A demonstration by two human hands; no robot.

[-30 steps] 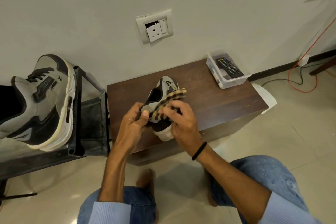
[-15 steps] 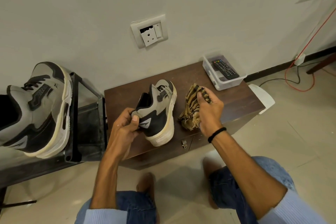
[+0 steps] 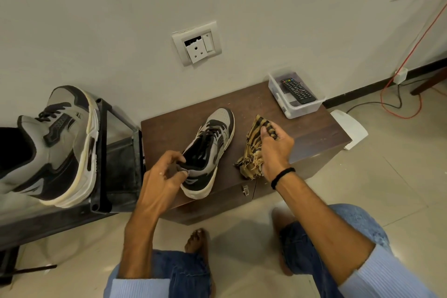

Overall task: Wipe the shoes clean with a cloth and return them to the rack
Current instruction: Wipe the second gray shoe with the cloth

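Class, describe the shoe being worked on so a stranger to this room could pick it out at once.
Find the low dark wooden cabinet under the wall socket. The shoe sits on its top, toe towards the wall, the left hand gripping its heel collar and a striped cloth beside it. Its twin sits apart on the metal rack, untouched.

We saw soft, even indoor light, med-bright, from above by shadows. Faint shadow on floor (image 3: 232, 232) btwn legs, darker strip under cabinet (image 3: 314, 133). Mild sheen on tiles at right. Wide-angle bend at edges: racked shoe (image 3: 63, 147) stretched. Overall slightly soft.
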